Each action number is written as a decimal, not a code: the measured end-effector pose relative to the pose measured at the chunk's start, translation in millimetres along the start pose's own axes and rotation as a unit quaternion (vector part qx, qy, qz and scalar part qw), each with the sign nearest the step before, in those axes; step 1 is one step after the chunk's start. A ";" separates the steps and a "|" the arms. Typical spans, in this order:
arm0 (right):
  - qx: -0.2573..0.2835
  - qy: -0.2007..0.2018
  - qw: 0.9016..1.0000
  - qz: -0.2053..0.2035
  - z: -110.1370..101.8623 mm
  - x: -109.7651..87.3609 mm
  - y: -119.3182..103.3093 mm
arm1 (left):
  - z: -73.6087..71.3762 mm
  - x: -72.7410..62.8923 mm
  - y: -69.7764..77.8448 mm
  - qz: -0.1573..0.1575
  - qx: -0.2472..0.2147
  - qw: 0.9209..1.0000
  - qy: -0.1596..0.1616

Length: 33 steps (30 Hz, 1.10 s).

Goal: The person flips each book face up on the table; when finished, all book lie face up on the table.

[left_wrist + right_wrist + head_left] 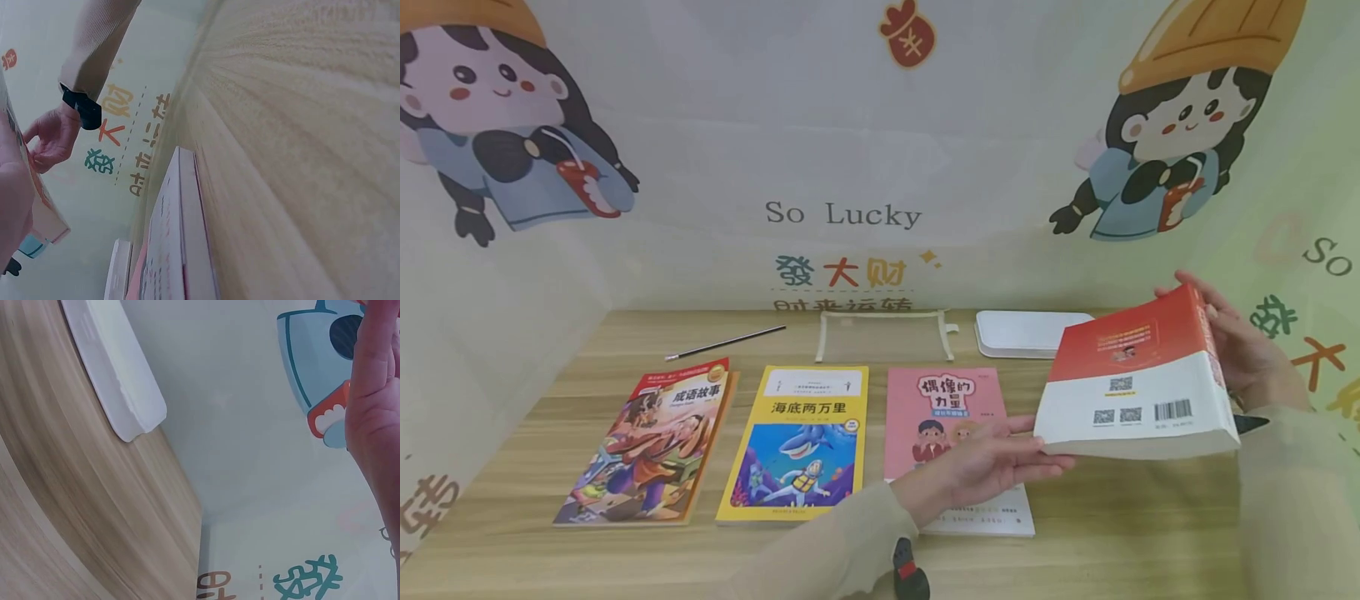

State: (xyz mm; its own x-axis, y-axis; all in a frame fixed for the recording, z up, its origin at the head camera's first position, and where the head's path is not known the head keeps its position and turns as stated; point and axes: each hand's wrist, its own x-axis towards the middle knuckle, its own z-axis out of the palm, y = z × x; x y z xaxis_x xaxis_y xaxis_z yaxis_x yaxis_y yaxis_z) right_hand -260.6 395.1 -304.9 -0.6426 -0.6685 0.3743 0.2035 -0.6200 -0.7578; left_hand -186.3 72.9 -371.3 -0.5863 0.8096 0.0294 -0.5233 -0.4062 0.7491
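A thick red-and-white paperback book (1127, 375) is held up off the table, tilted, its back cover with barcode and QR codes facing up. My left hand (962, 471) grips its near left corner. Along the spine on the right side, my right hand (1240, 342) holds the book, some fingers hidden behind it. The left wrist view catches the book's edge (53, 222) between my left hand (12, 200) and right hand (55, 139). In the right wrist view only part of my right hand (375, 412) shows. Under my left forearm lies a pink book (943, 396), partly covered.
A yellow book (793, 450) and a colourful storybook (647, 450) lie left of the pink one on the wooden table (1075, 542). Behind them are a pencil (726, 343), a mesh pouch (883, 337) and a white case (1026, 333). A printed cloth backdrop (842, 150) stands behind.
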 end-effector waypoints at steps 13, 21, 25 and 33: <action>-0.001 -0.029 0.999 -0.035 -12.0 -4.0 -4.2 | 1.4 -0.4 -3.5 0.058 0.077 0.992 0.081; -0.039 -0.007 0.998 -0.046 -13.6 -5.2 -7.7 | 0.3 2.4 -7.4 0.069 0.090 0.984 0.134; -0.056 0.014 0.997 -0.047 -12.6 -6.1 -8.0 | 0.7 2.8 -9.6 0.063 0.065 0.983 0.158; -0.077 0.033 0.996 -0.035 -13.0 -5.8 -11.1 | 2.0 1.9 -13.2 0.075 0.054 0.981 0.171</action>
State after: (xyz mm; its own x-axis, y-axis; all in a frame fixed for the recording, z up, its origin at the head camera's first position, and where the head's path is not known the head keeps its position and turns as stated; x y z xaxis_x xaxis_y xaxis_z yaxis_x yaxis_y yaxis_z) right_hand -268.7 411.1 -305.5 -0.6995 -0.5946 0.3964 0.0450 -0.5902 -0.8060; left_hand -179.3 80.7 -379.9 -0.8347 0.5468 -0.0659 -0.3580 -0.4477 0.8194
